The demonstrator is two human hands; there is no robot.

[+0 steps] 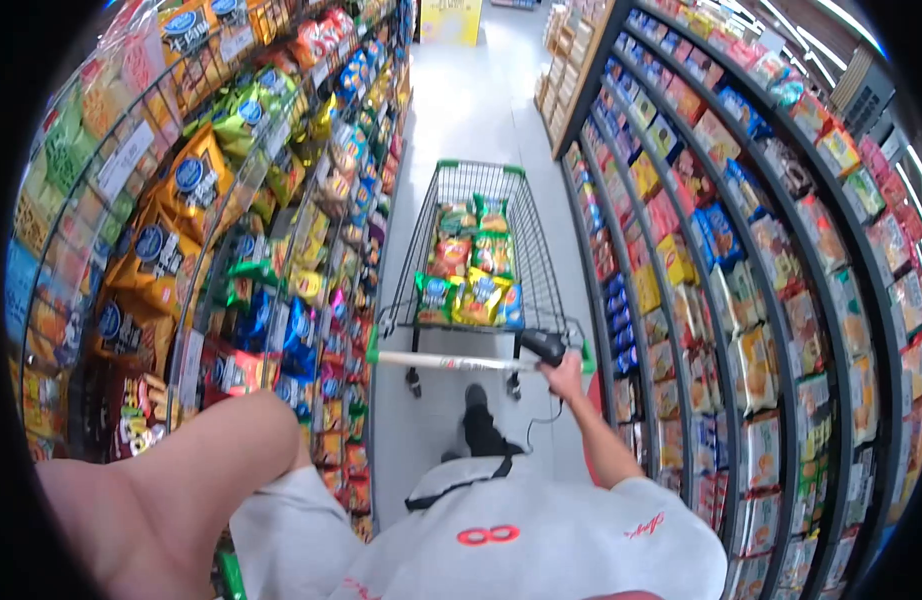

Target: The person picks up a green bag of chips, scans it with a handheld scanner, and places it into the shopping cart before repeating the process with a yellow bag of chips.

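Observation:
My right hand [564,372] is closed round the right end of the pale, green-ended shopping cart handle [451,361]. A black device [543,346] sits against that hand, and a thin black cord hangs below; whether my fingers also hold the device is hard to tell. Ahead of the handle is the wire shopping cart [401,270], with several bags of snacks [484,296] in it, mostly green, red and yellow. On the left, my bent arm comes up close to the camera, and its hand is out of view.
Shelves of bagged snacks [186,180] rise close along the left side. Dark shelves [716,225] of packaged food line the right. The pale aisle floor [471,95] runs forward to a yellow display [451,20]. My shoe [476,395] shows behind the cart.

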